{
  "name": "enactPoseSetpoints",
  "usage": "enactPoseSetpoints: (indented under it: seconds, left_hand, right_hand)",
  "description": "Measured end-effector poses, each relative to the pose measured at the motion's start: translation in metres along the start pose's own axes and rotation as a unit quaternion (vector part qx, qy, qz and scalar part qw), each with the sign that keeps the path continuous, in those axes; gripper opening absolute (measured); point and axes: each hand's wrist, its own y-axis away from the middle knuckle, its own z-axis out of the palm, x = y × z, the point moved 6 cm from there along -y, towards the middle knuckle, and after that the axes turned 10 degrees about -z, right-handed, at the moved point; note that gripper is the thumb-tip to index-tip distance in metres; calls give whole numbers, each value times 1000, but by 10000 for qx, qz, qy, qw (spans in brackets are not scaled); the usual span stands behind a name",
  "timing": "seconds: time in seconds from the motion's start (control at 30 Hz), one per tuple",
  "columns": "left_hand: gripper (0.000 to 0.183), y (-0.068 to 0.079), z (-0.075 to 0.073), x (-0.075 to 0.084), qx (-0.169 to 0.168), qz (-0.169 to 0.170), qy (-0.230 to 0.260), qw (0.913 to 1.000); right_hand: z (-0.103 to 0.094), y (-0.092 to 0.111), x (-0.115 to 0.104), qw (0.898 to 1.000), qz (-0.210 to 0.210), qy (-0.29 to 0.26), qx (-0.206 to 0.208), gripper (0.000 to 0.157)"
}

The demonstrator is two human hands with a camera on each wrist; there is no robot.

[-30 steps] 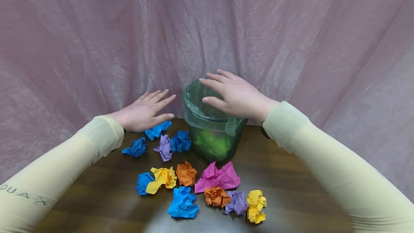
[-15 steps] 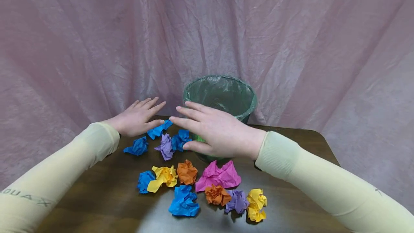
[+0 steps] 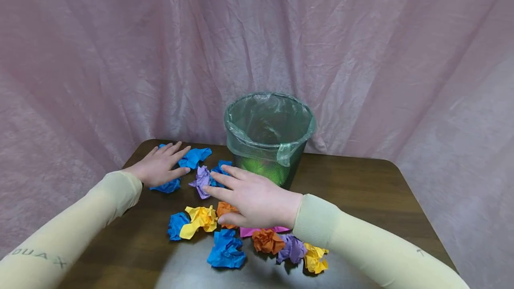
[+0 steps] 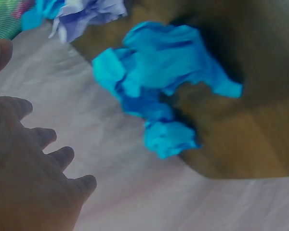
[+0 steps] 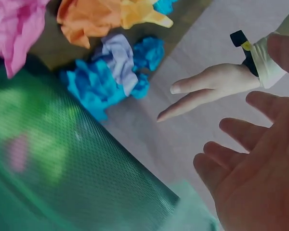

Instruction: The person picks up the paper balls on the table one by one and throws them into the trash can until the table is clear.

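Observation:
My left hand [image 3: 158, 167] is held with fingers spread over blue crumpled papers at the table's back left, one of them [image 3: 166, 186] partly covered by it. In the left wrist view, the hand [image 4: 29, 168] looks apart from the blue paper [image 4: 164, 57]. With straight fingers and nothing held, my right hand [image 3: 257, 197] hovers in front of the mesh waste bin [image 3: 250, 147]. It partly hides an orange crumpled paper [image 3: 226, 211] and a pink one [image 3: 263, 231]. Near its fingertips lie a lilac paper [image 3: 201, 183] and a blue one [image 3: 220, 174].
Nearer me lie crumpled papers: yellow [image 3: 204, 217], blue [image 3: 226, 249], orange [image 3: 268, 241], purple [image 3: 291, 249] and another yellow [image 3: 315, 260]. The bin has a translucent green liner, with bright green showing through its mesh. A pink curtain [image 3: 361, 57] hangs behind the wooden table [image 3: 353, 186].
My right hand has come down and left, from above the bin to in front of it. The left hand has dropped lower and slightly left, over the back-left papers. The papers look unmoved.

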Motion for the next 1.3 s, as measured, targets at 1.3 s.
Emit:
enactPoseSetpoints:
  seconds: [1.3]
  left_hand:
    - [55,2,85,-29,-623,-80,-26,9980]
  right_hand:
    - [88,-28,-3,9977,579,-241,-273,72]
